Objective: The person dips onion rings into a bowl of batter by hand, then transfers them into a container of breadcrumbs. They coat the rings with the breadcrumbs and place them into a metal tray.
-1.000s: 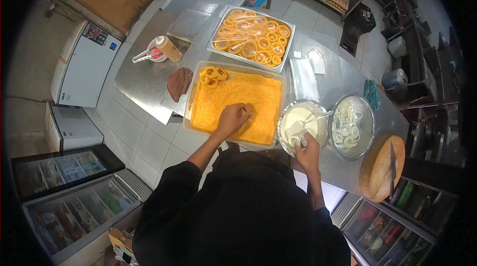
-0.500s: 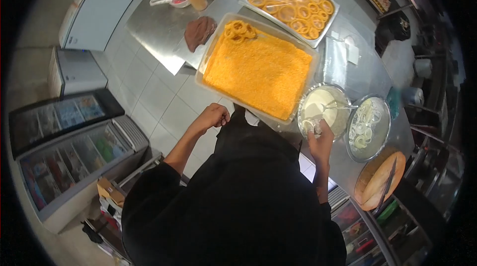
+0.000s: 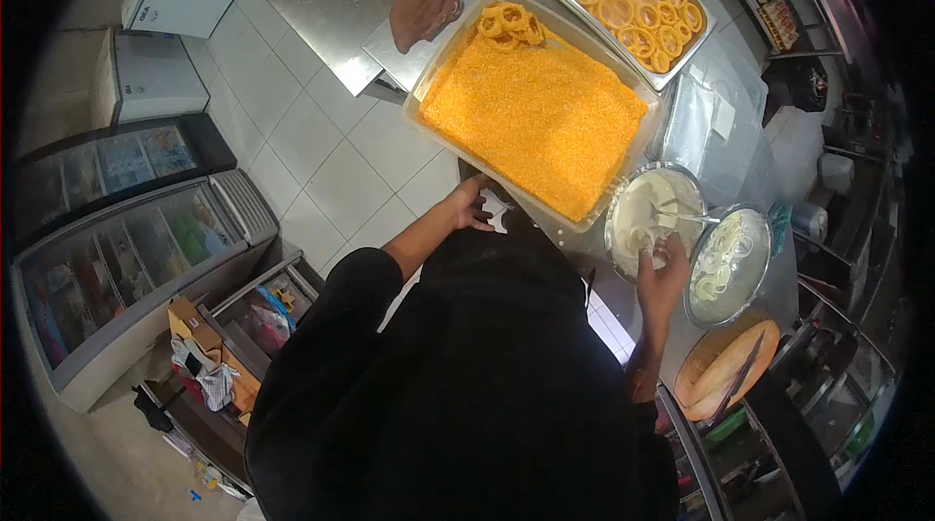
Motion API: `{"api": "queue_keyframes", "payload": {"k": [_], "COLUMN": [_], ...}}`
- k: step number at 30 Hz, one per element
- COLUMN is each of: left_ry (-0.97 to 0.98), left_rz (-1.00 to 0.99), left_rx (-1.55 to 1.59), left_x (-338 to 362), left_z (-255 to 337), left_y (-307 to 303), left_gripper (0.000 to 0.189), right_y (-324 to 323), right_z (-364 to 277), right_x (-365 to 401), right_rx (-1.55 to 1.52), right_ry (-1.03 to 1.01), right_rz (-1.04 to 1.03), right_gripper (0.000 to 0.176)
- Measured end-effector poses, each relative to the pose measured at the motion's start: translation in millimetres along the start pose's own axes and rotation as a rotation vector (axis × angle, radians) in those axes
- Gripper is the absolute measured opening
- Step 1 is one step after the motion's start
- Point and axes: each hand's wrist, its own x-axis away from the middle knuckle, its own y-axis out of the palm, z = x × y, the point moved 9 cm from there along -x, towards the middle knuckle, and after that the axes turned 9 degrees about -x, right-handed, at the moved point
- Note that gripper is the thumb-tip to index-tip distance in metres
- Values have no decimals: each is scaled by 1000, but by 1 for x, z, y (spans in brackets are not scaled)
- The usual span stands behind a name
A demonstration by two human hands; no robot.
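Observation:
My right hand (image 3: 664,270) is over the near side of a metal bowl of pale batter (image 3: 638,204), its fingers closed on a batter-coated onion ring (image 3: 641,241). A metal whisk or spoon handle (image 3: 687,217) leans in that bowl. Beside it a second metal bowl (image 3: 693,302) has pale raw onion rings (image 3: 719,263) in it. Holding nothing that I can see, my left hand (image 3: 471,204) is by my waist at the table's edge, fingers apart. In front of it lies a plastic tub (image 3: 421,93) of orange crumbs (image 3: 536,117), with several coated rings (image 3: 508,26) at its far left corner.
A metal tray (image 3: 654,78) of coated rings under clear plastic stands behind the tub. Plastic sheets (image 3: 696,122) lie right of it. A brown cloth (image 3: 425,15) rests at left, and a round wooden board (image 3: 716,365) with a knife (image 3: 740,370) at near right.
My view has shifted, so the table items sit differently in frame. My left hand's fingers have opened from a loose curl. My right hand stays at the batter bowl with the ring.

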Motion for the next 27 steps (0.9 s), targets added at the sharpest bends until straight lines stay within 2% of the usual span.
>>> {"api": "queue_keyframes", "payload": {"k": [2,4,6,10,12,13,15,16,17,19,21,22,24,25,27], "left_ry": [60,197,189,244,476,592,827,948,958,1360,1410,1388,1314,1323,1167], "left_rz": [-22,65,269,388,565,653,762,778,768,977,949,852,702,698,602], "left_rx": [-58,-57,-90,-244,-86,-79,-92,-118,-129,-338,-407,-509,-734,-737,-1138], "left_x": [4,12,37,63,72,84,121,152,167,233,263,267,265,266,245], "left_z": [1,11,18,41,57,70,94,111,118,148,167,178,191,195,195], "left_y": [-14,-34,-53,-84,-113,-123,-132,-124,-118,-94,-68,-46,-7,3,39], "left_gripper": [64,61,65,54,42,33,19,14,14,9,12,13,19,19,39], "right_y": [5,8,22,14,20,18,1,1,-2,0,11,16,46,48,63], "right_z": [3,10,32,49,47,43,20,14,0,-23,-68,-84,-114,-117,-109], "right_x": [2,5,6,4,3,0,-9,-13,-17,-27,-32,-36,-43,-42,-44], "right_rx": [39,79,54,26,-1,-4,47,44,-15,-77,47,48,-30,-31,-59], "right_ry": [-28,-50,105,74,226,225,50,51,-8,-72,-348,-346,-354,-356,-262], "right_rz": [-25,-37,-162,-46,-189,-172,10,26,72,138,188,199,-75,-66,-179], "right_gripper": [34,35,40,45,48,48,47,47,48,49,44,44,37,37,32]}}
